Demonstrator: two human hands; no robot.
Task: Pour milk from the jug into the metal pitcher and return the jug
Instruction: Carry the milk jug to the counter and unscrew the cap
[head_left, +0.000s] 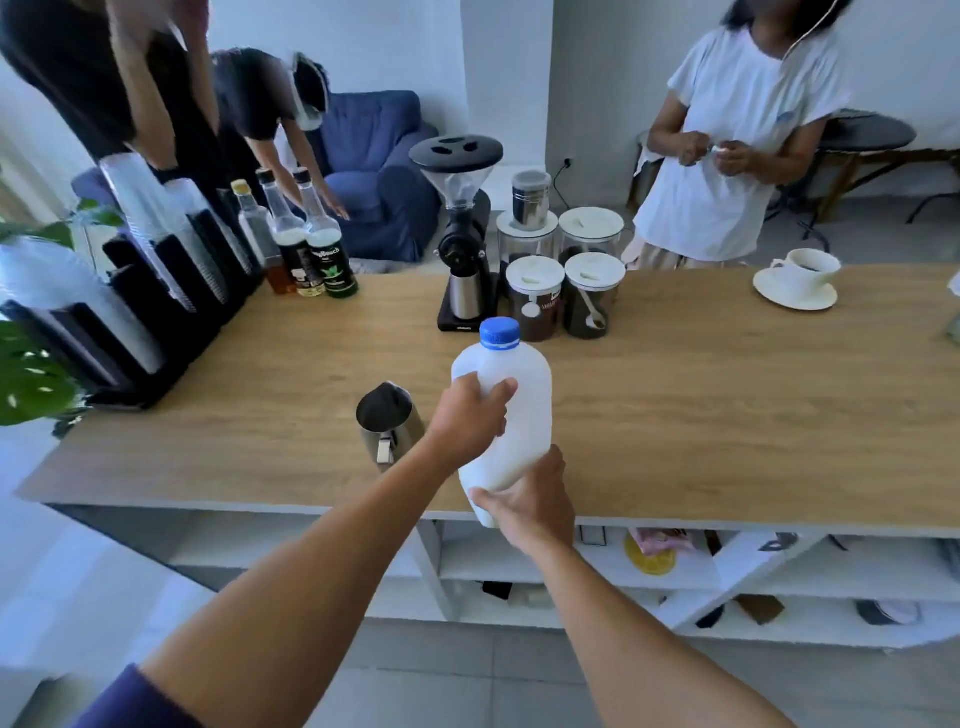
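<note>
Gripping the jug (514, 410) near upright, cap (500, 332) up: left hand (470, 423) high, right hand (532, 506) underneath.

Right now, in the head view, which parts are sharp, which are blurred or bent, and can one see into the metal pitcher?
Head view, centre: the milk jug and the left hand and right hand gripping it look fairly sharp. Head view, borders: the counter bows, the cup stacks smear. Head view: the metal pitcher is dark inside; content cannot be told.
</note>
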